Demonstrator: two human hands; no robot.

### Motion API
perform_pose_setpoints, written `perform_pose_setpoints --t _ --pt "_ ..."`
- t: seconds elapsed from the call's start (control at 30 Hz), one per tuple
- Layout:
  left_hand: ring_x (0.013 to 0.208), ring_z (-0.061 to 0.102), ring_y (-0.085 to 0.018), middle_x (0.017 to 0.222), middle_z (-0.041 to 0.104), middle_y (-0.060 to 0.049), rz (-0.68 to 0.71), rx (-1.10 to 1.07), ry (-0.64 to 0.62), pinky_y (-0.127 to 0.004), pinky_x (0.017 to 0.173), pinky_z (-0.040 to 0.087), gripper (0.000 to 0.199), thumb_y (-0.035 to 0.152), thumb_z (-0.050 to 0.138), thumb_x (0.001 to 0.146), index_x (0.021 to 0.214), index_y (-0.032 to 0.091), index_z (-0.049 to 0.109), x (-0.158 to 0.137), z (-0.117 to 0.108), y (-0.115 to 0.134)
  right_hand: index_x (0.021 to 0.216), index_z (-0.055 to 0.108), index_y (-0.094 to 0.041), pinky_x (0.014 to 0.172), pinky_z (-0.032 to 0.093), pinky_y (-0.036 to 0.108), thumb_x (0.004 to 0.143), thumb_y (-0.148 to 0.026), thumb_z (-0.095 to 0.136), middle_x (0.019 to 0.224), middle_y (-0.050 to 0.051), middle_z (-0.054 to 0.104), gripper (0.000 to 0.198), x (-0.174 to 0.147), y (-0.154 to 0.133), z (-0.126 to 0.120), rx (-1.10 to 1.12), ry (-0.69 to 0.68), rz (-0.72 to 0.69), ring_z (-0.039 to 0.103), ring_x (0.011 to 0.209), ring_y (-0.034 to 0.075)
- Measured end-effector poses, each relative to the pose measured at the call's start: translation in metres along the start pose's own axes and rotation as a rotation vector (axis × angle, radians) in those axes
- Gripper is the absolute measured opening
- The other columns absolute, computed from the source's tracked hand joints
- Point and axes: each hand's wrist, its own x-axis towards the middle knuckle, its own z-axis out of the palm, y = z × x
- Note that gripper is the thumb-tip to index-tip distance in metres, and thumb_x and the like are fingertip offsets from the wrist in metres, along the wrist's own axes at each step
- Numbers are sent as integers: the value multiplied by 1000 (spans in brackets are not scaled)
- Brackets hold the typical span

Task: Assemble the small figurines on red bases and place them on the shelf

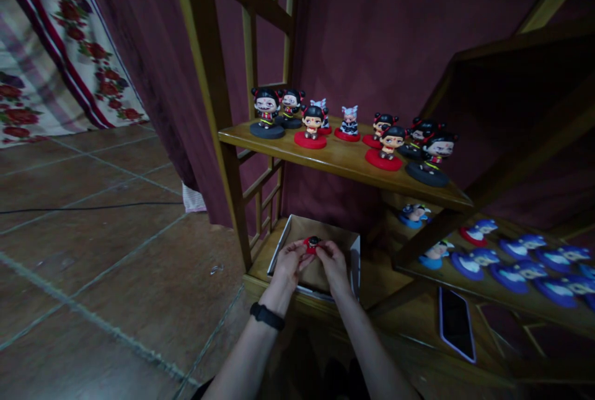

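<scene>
Between my two hands is a small figurine (313, 242) with black hair and a red round base. My left hand (292, 262) grips it from the left, a dark band around that wrist. From the right, the fingers of my right hand (333, 260) close on the same figurine. Both hands are over an open cardboard box (357, 263) with white outer walls and a brown inside, which sits on the low shelf. My fingers cover part of the figurine's base.
Several figurines on red or black bases, such as a red-based one (312, 127), line the wooden shelf (334, 161) above. Blue-based figurines (520, 270) occupy a lower shelf at right. A phone (456, 324) lies below them. Left are a tiled floor (116, 263) and a dark cable (93, 208).
</scene>
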Motion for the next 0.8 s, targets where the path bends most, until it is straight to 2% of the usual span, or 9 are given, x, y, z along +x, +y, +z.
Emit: perform_pose_setpoints --t 0.1,0.27,0.53,0.8 --pt "59 62 -11 69 66 -8 -61 2 -7 -25 63 53 13 8 57 71 84 10 59 2 -2 1 81 58 -21 77 43 30 66 -30 58 83 0 64 18 -1 -2 -1 32 -18 8 57 80 16" --pt "57 62 -11 68 66 -7 -94 33 -52 -24 65 53 16 10 64 68 83 10 61 2 -3 2 77 59 -21 77 43 29 65 -31 59 79 -1 64 15 -3 -6 1 65 -94 25 58 79 16" --pt "52 60 -9 65 66 -7 -39 121 -43 -21 60 51 16 13 69 64 79 10 64 1 -2 1 74 60 -21 71 45 28 63 -32 62 75 -1 65 16 -1 -6 -1 54 -133 47 58 74 16" --pt "53 59 -10 64 65 -6 55 187 -37 -23 58 51 16 16 72 59 73 9 66 -1 0 -3 71 60 -20 71 45 28 61 -30 64 74 0 64 15 8 2 -12 -40 -169 23 58 72 15"
